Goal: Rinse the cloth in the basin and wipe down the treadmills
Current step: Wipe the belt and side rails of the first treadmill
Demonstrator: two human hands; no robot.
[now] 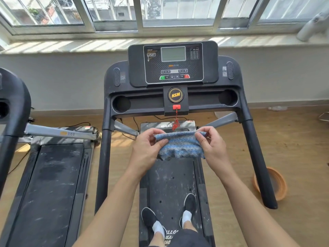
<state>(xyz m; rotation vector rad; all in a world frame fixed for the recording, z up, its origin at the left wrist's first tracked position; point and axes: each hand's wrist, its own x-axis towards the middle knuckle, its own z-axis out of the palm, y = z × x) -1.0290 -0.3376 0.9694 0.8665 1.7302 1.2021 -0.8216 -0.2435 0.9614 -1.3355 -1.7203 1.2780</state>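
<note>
1. Wooden flooring [293, 139] runs up to a pale far wall, and a long row of windows [178, 9] throws striped sunlight across the sill.
2. Two black treadmills stand side by side, facing that wall: the middle treadmill [174, 63], with its grey screen and "HSM" badge, and a second treadmill [53, 166] to its left, only partly in sight.
3. A person stands on the middle machine's belt [170, 179], which is streaked with pale dust, in dark shoes [149, 216] and white socks.
4. The cloth [179, 145], blue with greyish bands, is held up in the air between both hands, over the far end of the belt and below the console.
5. The left hand [146, 147] pinches the cloth's left edge, thumb on the near face and fingers [150, 133] curled over the top.
6. The right hand [211, 147] grips the upper right corner the same way, fingers bent round the fabric.
7. A red safety key [176, 106] sits under the badge, and its cord and clip dangle just beyond the cloth's top edge.
8. The orange basin [280, 184] rests on the floor to the right, partly hidden behind the treadmill's right handrail and well apart from the cloth.
9. Black cables trail on the floor near the far end of both machines.
</note>
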